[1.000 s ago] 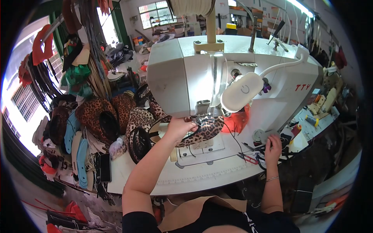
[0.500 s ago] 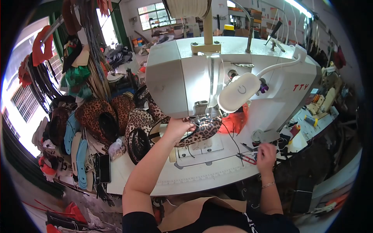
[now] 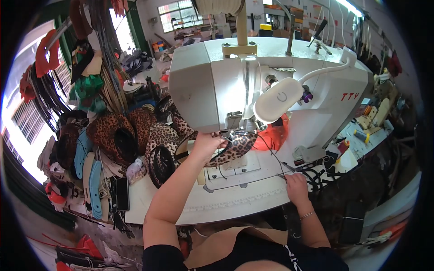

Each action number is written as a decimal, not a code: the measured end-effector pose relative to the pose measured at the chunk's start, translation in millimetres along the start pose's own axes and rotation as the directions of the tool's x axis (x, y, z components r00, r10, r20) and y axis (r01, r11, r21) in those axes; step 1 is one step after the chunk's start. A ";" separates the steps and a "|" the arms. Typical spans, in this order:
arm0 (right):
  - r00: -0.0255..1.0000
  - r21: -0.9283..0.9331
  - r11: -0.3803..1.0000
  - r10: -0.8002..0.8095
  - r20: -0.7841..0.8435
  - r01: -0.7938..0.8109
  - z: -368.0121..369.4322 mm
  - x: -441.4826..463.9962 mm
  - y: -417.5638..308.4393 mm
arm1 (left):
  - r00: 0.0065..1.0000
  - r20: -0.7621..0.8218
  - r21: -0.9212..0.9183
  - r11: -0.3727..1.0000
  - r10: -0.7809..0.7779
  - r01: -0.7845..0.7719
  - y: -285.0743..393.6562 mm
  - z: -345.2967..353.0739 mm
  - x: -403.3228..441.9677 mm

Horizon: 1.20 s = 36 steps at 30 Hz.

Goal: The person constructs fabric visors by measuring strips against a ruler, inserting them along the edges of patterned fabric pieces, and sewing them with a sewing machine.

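Cord [image 3: 277,157], thin and black, pinched by right hand [image 3: 297,187], calls for steady guidance along curved leopard-print fabric [image 3: 238,146] gripped by left hand [image 3: 209,147].

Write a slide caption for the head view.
Left hand on leopard-print material at a TTY sewing machine, right hand beside a thin black cord.
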State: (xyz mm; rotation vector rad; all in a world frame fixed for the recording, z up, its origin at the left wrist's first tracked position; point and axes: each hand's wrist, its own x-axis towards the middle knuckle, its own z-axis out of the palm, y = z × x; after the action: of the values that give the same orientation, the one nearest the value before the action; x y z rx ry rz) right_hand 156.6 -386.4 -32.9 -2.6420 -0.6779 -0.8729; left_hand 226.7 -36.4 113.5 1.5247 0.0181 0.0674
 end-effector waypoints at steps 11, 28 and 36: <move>0.928 0.527 0.816 0.352 -0.123 -0.239 -53.8 56.6 -50.2 | 0.273 0.161 0.713 0.080 0.949 -0.697 -77.3 -42.1 -131.0; 0.988 0.619 0.775 -0.151 -0.021 0.131 -22.3 108.3 -178.8 | 0.370 0.443 0.735 -0.094 0.817 -0.672 -68.4 -28.5 -149.3; 0.994 0.588 0.803 -0.112 -0.014 0.098 -21.4 109.2 -167.4 | 0.374 0.446 0.715 -0.072 0.813 -0.696 -70.1 -22.6 -140.8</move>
State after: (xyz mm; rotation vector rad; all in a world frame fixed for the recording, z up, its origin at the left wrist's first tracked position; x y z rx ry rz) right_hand 137.8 -214.7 69.8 -2.0669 -0.9332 -0.5374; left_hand 87.3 -24.8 38.1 2.3503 -0.9207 1.3292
